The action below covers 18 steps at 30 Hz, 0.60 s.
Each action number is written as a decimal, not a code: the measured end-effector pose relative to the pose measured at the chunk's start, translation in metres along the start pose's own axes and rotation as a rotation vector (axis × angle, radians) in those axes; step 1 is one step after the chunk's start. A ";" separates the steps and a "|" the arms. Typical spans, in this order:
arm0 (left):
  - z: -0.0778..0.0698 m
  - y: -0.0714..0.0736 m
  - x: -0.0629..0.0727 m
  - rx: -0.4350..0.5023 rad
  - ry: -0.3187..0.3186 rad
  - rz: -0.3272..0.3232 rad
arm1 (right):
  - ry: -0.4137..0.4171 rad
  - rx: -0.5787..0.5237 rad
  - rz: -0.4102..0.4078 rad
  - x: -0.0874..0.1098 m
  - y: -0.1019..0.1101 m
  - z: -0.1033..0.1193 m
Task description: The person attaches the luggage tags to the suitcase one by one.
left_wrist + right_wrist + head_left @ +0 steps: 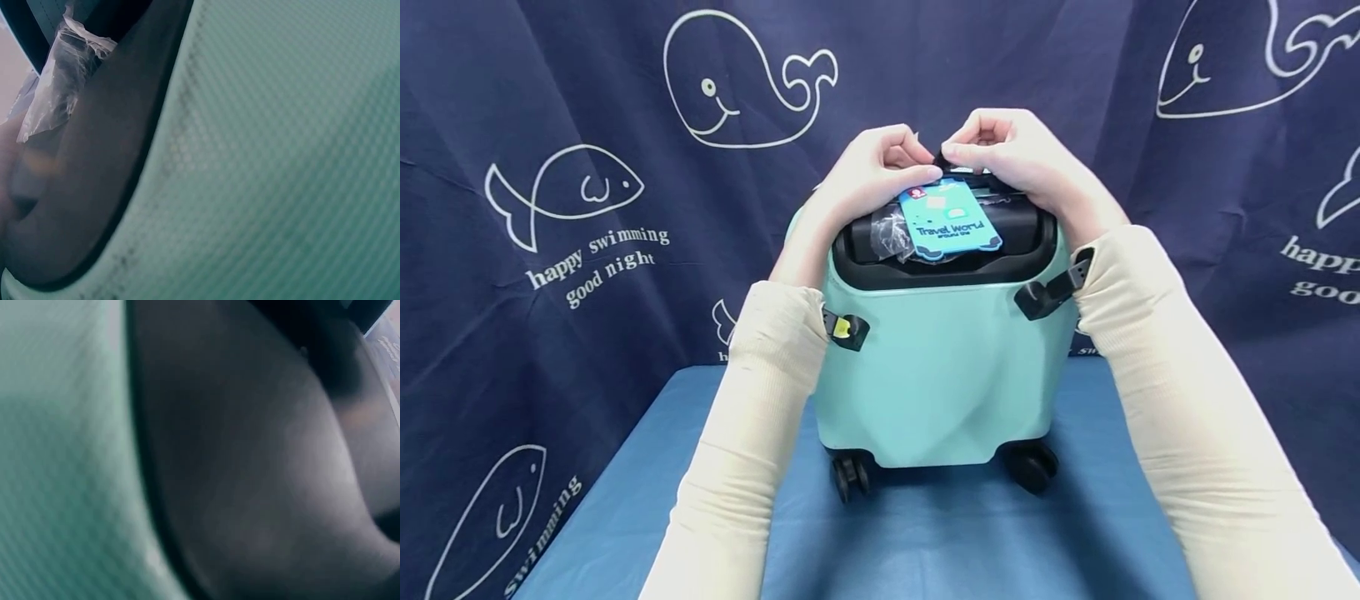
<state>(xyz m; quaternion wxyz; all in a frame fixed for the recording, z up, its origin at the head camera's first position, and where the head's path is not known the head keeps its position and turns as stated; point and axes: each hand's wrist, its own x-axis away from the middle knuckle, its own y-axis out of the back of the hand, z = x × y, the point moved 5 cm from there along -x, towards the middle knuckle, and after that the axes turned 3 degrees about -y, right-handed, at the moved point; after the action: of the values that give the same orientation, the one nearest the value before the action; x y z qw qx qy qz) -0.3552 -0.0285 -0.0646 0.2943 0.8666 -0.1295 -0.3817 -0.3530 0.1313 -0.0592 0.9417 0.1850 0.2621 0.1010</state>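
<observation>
A mint-green suitcase [940, 375] stands upright on its wheels, its black top panel [951, 271] facing me. On that panel lies a blue luggage tag [951, 218] printed "Travel World". A small black strap [942, 162] rises from the tag's upper end. My right hand [1011, 150] pinches this strap between thumb and fingertips. From the other side, my left hand [883, 167] pinches the strap near the tag, its thumb partly covering the hold. Green shell [269, 150] fills much of the left wrist view, and black panel [237, 456] much of the right; neither shows the fingers' hold.
Crumpled clear plastic wrap [891, 233] clings beside the tag on the suitcase top. Black caster wheels [1032, 467] rest on a blue-covered table [925, 533]. Behind hangs a navy curtain [880, 58] with white whale and fish drawings.
</observation>
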 end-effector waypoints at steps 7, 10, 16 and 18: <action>0.002 -0.001 0.001 0.023 -0.016 -0.013 | -0.040 0.074 -0.009 0.003 0.000 0.000; 0.002 -0.002 0.001 0.025 -0.019 -0.005 | -0.046 0.070 -0.002 0.003 0.001 -0.002; 0.001 -0.001 0.000 -0.002 -0.034 0.010 | -0.034 0.043 -0.025 0.001 0.002 -0.003; 0.001 0.000 0.000 -0.007 -0.040 0.009 | -0.031 0.041 -0.041 -0.001 0.002 -0.003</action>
<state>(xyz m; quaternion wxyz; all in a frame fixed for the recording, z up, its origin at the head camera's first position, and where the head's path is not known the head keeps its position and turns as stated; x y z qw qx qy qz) -0.3559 -0.0285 -0.0648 0.2965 0.8570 -0.1380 -0.3982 -0.3553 0.1341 -0.0607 0.9437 0.2002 0.2530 0.0733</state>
